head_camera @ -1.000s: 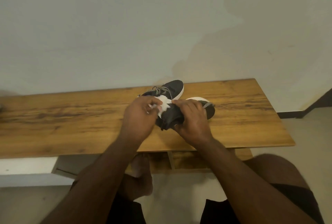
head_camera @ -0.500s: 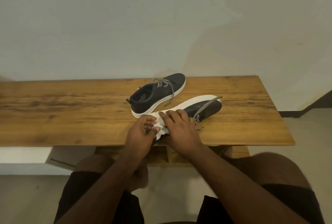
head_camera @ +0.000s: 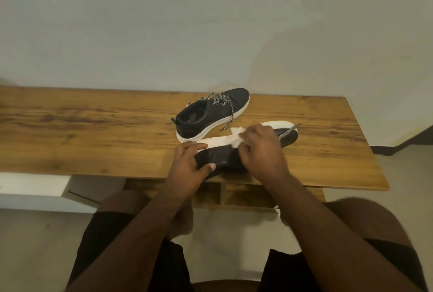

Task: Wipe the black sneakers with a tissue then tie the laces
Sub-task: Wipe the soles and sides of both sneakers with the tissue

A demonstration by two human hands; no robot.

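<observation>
Wooden table (head_camera: 93, 132): left hand (head_camera: 187, 167) grips sneaker (head_camera: 220, 157); right hand (head_camera: 262, 151) presses tissue (head_camera: 235, 137).

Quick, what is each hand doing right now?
Left hand: closed on the heel end of the near sneaker, holding it tipped on its side.
Right hand: fingers closed on the tissue, pressed to its white sole.

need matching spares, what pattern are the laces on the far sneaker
Black-and-white chevron weave on the laces, clearest in the head view.
</observation>
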